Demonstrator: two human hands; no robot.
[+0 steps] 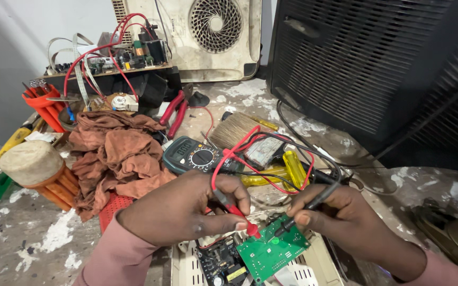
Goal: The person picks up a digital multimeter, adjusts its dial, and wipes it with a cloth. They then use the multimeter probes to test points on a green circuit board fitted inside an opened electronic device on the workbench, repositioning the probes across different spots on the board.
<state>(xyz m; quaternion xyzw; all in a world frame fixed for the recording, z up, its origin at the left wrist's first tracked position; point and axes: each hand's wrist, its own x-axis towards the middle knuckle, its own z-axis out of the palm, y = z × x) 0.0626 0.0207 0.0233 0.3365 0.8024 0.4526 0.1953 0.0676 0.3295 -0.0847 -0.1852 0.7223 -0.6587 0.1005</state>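
Note:
My left hand pinches a red multimeter probe, its tip resting on a small green circuit board. My right hand grips a black probe, whose tip touches the same board's upper edge. Red and black leads run up from both probes to a dark teal multimeter lying just beyond my left hand. The green board lies tilted on a cream slotted casing, beside a black circuit board.
A brown rag lies at left over a red perforated piece. Yellow-handled screwdrivers, a brush and red pliers sit beyond the meter. A big black grille unit stands at right, a dirty fan casing behind.

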